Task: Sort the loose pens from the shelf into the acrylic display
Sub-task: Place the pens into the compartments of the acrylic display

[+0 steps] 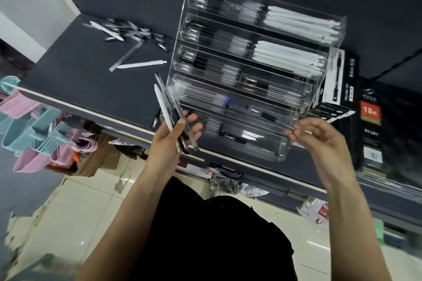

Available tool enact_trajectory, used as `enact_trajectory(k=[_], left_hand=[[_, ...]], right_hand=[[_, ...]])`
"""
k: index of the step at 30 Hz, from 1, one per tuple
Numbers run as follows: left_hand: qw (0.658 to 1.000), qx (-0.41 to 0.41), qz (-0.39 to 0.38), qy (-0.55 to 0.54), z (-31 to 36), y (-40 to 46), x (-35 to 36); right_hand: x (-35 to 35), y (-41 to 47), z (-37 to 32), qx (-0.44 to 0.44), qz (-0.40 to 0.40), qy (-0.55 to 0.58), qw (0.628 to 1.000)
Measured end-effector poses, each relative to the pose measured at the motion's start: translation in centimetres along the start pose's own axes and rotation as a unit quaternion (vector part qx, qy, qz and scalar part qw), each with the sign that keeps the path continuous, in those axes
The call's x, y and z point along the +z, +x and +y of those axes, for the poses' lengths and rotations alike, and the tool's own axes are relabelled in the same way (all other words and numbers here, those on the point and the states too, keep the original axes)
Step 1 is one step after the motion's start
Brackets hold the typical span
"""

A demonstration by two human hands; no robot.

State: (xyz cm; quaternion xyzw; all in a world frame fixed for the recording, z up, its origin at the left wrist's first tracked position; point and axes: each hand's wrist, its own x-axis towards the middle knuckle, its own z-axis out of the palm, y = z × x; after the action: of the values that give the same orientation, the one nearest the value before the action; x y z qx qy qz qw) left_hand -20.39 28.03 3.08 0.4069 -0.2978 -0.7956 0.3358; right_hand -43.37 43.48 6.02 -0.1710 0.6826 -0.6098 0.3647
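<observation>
head view: task looks well along. display (pixel 251 70) tiers mostly stocked, clear-black pens at 9 o'clock ends, white pens at 3 o'clock ends of the upper tiers; lower tiers sparser. left hand (pixel 178 134) clamped on a bundle of pens (pixel 169 112). right hand (pixel 319 137) pinches one black pen (pixel 271 118) over the lowest tiers. loose pile (pixel 132 32) left on shelf (pixel 80 80) at 10 o'clock.

both forearms are bare from elbow to wrist, with no sleeves, watch, bracelets or rings showing. the left hand (pixel 180 131) and right hand (pixel 319 137) are ungloved, with short, unpainted nails. below them a black garment (pixel 212 235) covers the torso, plain and loose, without print or logo.
</observation>
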Motion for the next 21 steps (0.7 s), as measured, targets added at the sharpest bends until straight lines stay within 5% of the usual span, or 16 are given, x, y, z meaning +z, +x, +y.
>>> enact_trajectory(k=[9, 15, 21], left_hand=[[1.000, -0.021, -0.001, 0.011, -1.9, -0.3, 1.7], [0.999, -0.043, -0.023, -0.017, -2.1, -0.8, 2.2], [0.973, -0.105, -0.145, 0.143, -1.5, -1.8, 3.4]], right_hand=[[0.8, -0.3, 3.1, -0.079, -0.033, -0.264, 0.961], [2.1, -0.6, 1.0, -0.057, -0.072, -0.147, 0.985], [3.8, 1.0, -2.5, -0.067, -0.229, -0.276, 0.931]])
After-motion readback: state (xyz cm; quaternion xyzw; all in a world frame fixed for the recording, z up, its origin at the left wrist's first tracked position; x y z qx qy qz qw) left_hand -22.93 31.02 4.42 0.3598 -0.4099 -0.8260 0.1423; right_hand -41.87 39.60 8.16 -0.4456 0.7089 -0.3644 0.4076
